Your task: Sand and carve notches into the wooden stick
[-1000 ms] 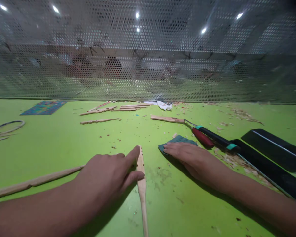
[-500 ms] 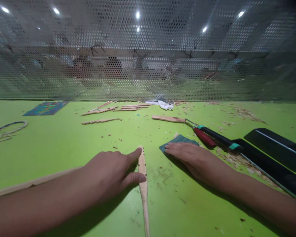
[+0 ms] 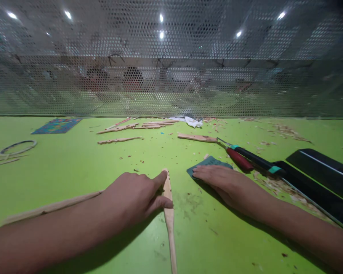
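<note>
Already shaped, a slim pale wooden stick [image 3: 169, 217] is lying under the spread left hand [image 3: 133, 193]; rightward, the flat right hand [image 3: 229, 182] is pressing dark-green paper [image 3: 210, 161].

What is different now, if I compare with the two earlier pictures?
The left forearm has shifted forward, and now hides part of the long wooden rod beside it. Everything sits slightly farther right in the view, likely from camera movement. Nothing was visibly taken or released: the left hand still presses the wooden piece, and the right hand stays on the dark green sheet.
</note>
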`<act>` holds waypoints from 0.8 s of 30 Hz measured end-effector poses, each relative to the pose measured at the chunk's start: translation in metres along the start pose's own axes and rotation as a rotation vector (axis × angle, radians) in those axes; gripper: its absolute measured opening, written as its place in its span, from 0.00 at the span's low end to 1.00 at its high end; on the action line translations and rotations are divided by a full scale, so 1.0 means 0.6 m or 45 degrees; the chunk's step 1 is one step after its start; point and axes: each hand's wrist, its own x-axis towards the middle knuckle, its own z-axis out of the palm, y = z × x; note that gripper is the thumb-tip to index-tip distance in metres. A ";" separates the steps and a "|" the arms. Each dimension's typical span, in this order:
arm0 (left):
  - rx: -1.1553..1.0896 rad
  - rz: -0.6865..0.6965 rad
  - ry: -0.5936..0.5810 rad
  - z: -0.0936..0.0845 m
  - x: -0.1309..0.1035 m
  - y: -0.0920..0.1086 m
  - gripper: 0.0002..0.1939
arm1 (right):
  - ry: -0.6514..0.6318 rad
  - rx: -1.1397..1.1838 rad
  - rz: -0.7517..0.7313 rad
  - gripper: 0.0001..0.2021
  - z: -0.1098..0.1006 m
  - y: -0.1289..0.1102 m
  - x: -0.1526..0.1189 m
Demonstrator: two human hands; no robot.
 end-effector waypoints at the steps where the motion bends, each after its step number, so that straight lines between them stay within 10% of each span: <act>1: -0.004 -0.002 0.002 0.000 -0.001 0.001 0.37 | -0.003 -0.003 0.000 0.21 0.000 0.000 0.000; 24: -0.203 -0.118 -0.040 0.002 -0.024 0.011 0.36 | -0.027 -0.042 -0.020 0.23 0.002 0.003 -0.006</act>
